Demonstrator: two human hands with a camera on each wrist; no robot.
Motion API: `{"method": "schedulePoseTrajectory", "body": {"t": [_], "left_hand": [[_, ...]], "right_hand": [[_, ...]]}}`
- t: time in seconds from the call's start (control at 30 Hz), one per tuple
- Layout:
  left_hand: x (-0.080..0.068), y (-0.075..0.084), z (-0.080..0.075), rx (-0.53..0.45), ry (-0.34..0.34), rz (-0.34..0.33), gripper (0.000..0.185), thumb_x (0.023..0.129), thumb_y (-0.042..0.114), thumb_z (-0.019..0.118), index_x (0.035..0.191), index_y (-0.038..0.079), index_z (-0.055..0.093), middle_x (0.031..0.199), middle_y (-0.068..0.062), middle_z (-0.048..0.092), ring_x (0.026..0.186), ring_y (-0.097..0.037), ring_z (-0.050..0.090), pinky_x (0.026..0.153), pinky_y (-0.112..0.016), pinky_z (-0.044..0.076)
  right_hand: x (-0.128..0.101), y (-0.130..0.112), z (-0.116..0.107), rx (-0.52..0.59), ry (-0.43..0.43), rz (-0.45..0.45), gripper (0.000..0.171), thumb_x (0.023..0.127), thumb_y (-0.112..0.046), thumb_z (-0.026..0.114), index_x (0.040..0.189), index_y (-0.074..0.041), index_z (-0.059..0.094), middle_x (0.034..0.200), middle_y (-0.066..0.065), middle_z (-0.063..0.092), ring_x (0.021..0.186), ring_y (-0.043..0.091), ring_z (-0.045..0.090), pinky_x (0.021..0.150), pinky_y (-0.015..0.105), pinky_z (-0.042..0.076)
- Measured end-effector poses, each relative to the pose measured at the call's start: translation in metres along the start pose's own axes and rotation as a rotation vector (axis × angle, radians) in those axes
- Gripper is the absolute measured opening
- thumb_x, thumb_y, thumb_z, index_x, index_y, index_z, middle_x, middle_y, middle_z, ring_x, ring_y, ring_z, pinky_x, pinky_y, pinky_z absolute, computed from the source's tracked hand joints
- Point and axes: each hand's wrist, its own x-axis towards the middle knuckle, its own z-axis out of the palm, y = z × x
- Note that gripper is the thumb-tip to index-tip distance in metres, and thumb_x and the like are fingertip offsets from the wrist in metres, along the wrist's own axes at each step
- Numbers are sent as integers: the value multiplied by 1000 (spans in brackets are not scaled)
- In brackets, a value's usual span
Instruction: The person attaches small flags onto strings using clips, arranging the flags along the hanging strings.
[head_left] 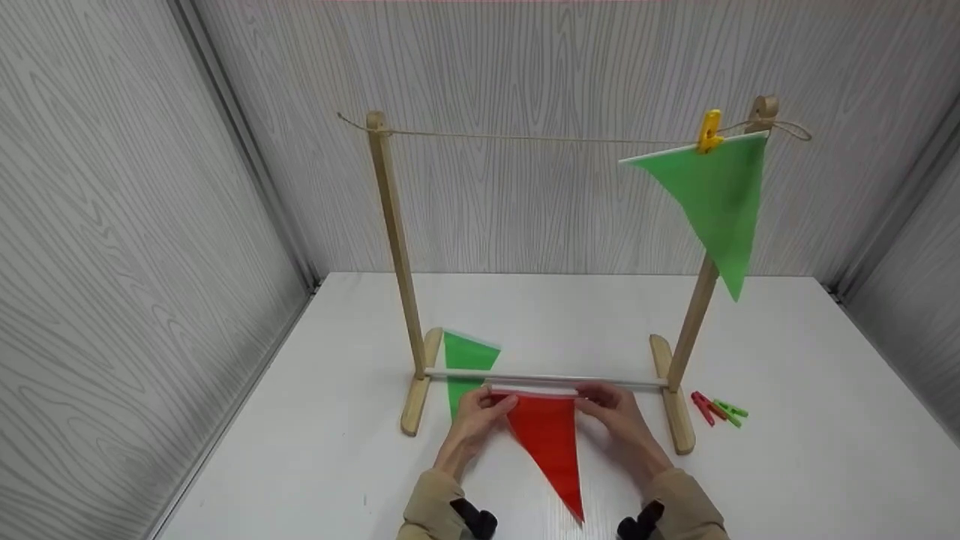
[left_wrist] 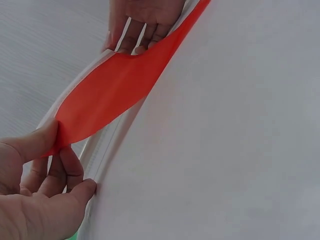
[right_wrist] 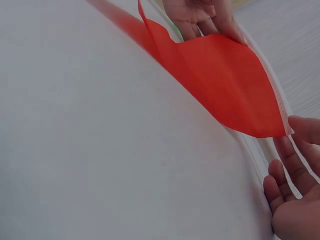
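A red triangular pennant [head_left: 551,439] with a white top edge hangs between both hands, its tip pointing down toward the person. My left hand [head_left: 474,420] pinches its upper left corner between thumb and fingers; in the left wrist view the thumb presses on the red cloth [left_wrist: 105,95]. At the other upper corner my right hand [head_left: 619,420] pinches the edge, seen also in the right wrist view beside the red cloth [right_wrist: 225,85]. Behind the left hand, a green pennant [head_left: 466,352] lies on the table under the stand's white crossbar [head_left: 547,378], partly hidden.
A wooden stand with a left post [head_left: 394,240] and a right post [head_left: 697,315] carries a string [head_left: 525,138]. A yellow clothespin [head_left: 709,133] clips another green pennant [head_left: 720,199] to it. Red and green clothespins [head_left: 727,411] lie right of the stand on the white table [head_left: 300,450].
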Motion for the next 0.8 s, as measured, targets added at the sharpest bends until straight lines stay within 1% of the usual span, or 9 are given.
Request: {"method": "schedulePoseTrajectory", "body": {"t": [0.1,0.23,0.3,0.37,0.47,0.6,0.7,0.8], "left_hand": [[0,0,0,-2,-5,-10,50,91,20,76,132,-6,60,120,-15,71,100,-13,65,97,-29,55],[0,-1,0,-10,2,-14,50,91,19,76,131,-5,60,121,-17,71,102,-15,67,100,-33,55],[0,-1,1,-10,2,-17,50,91,20,76,132,-4,61,122,-16,71,102,-15,67,102,-34,54],[-1,-2,1,-4,2,-20,50,91,21,76,132,-3,61,122,-15,71,103,-15,66,103,-35,54],[-1,-2,2,-4,0,-32,50,91,22,76,133,-2,60,122,-14,71,102,-15,65,105,-35,53],[-2,-2,2,-13,-5,-31,50,91,21,75,133,-3,60,122,-14,71,101,-15,65,104,-34,53],[-1,-2,2,-25,-14,-17,51,92,20,75,134,-4,59,124,-15,70,103,-15,65,104,-34,53],[-1,-2,1,-24,-18,0,51,92,19,74,134,-5,58,124,-16,70,102,-14,65,102,-33,54]], "right_hand": [[-4,-3,-3,5,29,36,34,94,-6,68,124,8,61,120,25,66,93,10,63,83,22,56],[-11,-10,-10,39,88,82,35,95,-8,67,127,5,60,126,24,63,98,16,64,81,26,58],[-16,-14,-14,57,135,98,34,95,-8,68,126,2,60,129,23,63,101,21,64,82,27,59],[-20,-17,-20,60,181,99,34,96,-10,68,127,1,60,129,21,63,104,21,65,84,27,59],[-26,-21,-30,63,260,83,33,97,-9,67,127,2,60,121,11,68,103,17,66,83,24,58],[-34,-21,-47,74,371,52,33,97,-6,65,127,6,59,104,-6,70,92,11,67,76,18,56],[-38,-20,-60,62,467,45,32,97,-4,64,127,7,58,98,-11,68,85,8,66,72,17,55],[-42,-18,-70,64,552,81,31,97,-5,64,126,4,59,97,-11,66,81,5,62,68,16,55]]}}
